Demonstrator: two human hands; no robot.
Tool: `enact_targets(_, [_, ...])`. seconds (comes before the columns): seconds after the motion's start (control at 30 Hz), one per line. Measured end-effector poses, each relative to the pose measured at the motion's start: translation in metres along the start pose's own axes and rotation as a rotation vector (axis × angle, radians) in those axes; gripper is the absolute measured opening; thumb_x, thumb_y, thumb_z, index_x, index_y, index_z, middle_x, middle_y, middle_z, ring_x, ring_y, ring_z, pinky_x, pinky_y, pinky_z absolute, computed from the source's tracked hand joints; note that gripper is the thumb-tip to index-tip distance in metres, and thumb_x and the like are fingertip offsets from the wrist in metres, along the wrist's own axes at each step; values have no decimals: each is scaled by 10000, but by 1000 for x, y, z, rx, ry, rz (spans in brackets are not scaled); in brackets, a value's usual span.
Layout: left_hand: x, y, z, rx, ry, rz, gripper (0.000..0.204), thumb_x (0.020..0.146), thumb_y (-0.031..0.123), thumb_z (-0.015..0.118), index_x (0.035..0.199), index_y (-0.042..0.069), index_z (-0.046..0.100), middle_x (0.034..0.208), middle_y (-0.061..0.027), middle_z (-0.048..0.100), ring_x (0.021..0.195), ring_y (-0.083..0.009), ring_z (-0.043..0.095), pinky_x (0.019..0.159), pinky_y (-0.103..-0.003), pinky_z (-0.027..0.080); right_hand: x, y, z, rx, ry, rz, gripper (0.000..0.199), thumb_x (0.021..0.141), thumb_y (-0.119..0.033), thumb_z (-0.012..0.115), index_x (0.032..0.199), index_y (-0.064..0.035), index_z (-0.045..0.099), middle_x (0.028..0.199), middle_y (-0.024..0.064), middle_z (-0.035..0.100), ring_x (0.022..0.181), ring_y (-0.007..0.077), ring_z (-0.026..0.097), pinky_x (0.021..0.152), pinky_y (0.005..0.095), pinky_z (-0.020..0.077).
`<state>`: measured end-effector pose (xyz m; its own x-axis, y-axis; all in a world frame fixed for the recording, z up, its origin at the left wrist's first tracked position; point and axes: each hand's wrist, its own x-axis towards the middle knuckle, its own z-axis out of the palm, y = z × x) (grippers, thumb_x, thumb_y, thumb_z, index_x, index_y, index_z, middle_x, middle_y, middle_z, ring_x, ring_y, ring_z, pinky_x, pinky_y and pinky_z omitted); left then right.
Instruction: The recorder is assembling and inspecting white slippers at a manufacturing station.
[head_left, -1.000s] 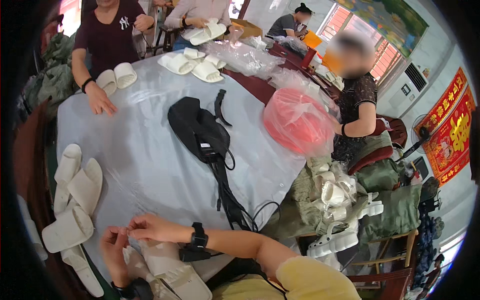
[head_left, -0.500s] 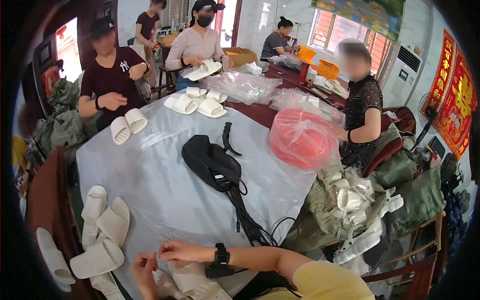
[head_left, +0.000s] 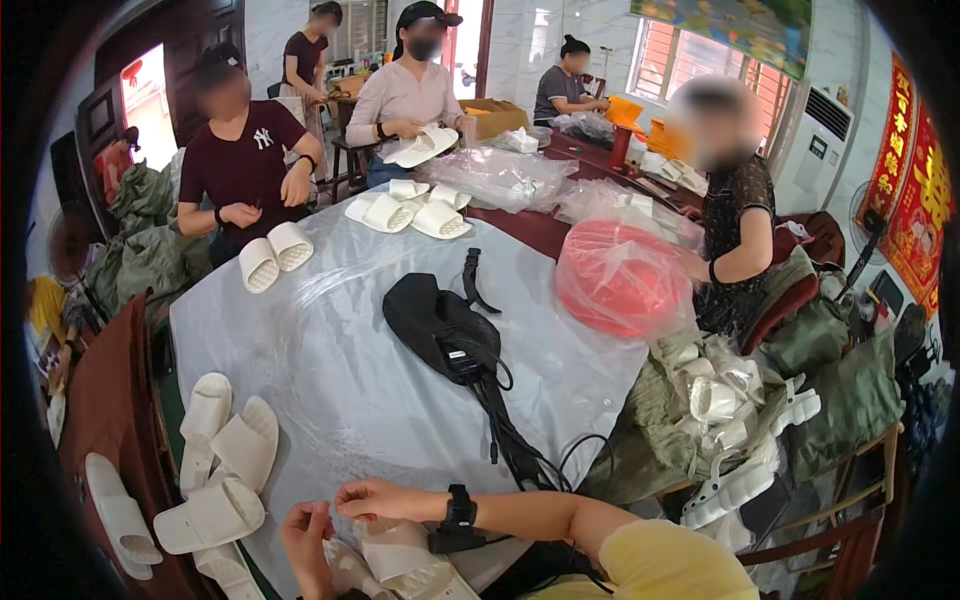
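Pinching, perhaps: hands (head_left: 380, 500) near slippers (head_left: 402, 556), table edge (head_left: 268, 562).

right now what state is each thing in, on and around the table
left hand, fingers bent; grip unclear
right hand, fingers bent; grip unclear
slippers below the hands, partly hidden
slippers at left, overlapping
far slipper pair, side by side
red item, wrapped, showing through
black bag, lying on the table
right wristband, strapped on
white footwear at back, held by a co-worker
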<state>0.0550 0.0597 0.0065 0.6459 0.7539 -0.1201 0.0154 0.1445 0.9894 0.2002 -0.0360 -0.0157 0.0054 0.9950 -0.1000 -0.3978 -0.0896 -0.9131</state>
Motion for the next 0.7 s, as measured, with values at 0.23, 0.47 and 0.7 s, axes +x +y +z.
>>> enact_targets(0.23, [4,-12,-9,22,-31,-61,120,805,134,624,766,31,577,605,10,515,507,-53,418,471,-195,321,0,4,-1,35,20,27,175,855,-236,548,871,-61,540,666,-54,423,596,46,384,544,196,321])
enact_targets(0.47, [1,-4,-1,-7,65,25,126,805,135,622,747,37,569,600,14,498,514,-47,405,466,-203,299,5,9,-2,77,-15,-15,170,859,-226,548,881,-57,542,672,-49,435,594,50,392,546,196,335])
enact_targets(0.7, [-3,6,3,69,-47,33,129,800,135,633,749,34,572,601,16,499,521,-47,406,485,-198,307,3,9,-3,104,7,12,171,856,-225,550,889,-57,544,680,-46,446,595,53,396,548,198,336])
